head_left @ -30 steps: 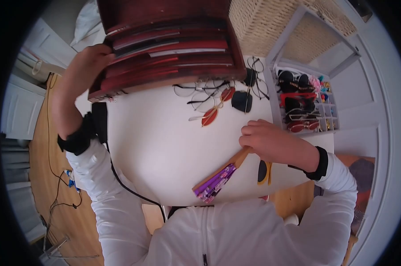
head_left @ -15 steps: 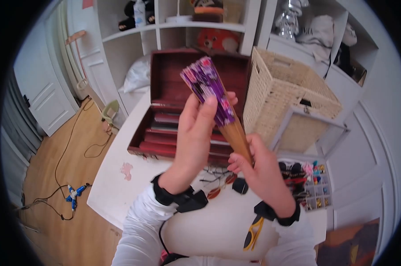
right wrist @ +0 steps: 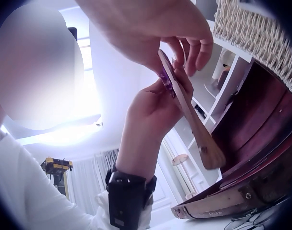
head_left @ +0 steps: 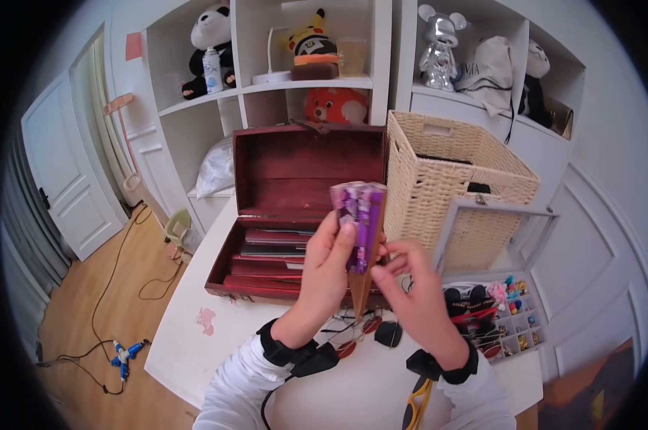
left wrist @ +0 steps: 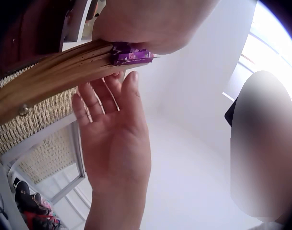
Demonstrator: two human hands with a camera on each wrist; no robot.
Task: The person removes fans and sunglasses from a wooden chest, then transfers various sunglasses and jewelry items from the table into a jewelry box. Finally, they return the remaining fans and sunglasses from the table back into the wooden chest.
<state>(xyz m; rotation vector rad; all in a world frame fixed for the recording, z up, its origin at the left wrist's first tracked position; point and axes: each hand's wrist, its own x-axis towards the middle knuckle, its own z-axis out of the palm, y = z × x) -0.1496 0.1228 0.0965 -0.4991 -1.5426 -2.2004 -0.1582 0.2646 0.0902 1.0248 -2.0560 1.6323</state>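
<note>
In the head view a folded hand fan with purple floral cloth [head_left: 365, 226] and wooden ribs stands nearly upright, its narrow end down. My left hand [head_left: 324, 265] grips it around the cloth part, thumb across the front. Close by its right edge is my right hand [head_left: 421, 304], fingers spread and loosely bent. The left wrist view has the fan's wooden ribs [left wrist: 55, 72] and rivet end pointing left, with the right hand's palm [left wrist: 119, 148] facing the camera beneath them. From the right wrist, the fan [right wrist: 189, 112] appears edge-on in the left hand [right wrist: 153, 110].
Behind the hands stands an open dark-red chest [head_left: 309, 168] with folders inside. A woven basket [head_left: 474, 179] is right of it. Eyeglasses and sunglasses [head_left: 347, 349] lie on the white table [head_left: 169, 344]. An open-lidded compartment box [head_left: 535, 347] and yellow-handled scissors [head_left: 415, 401] are at the right.
My left hand has left the chest and taken hold of the fan, which rose from low over the table. The right hand has loosened from its wooden end. The head view has tilted up.
</note>
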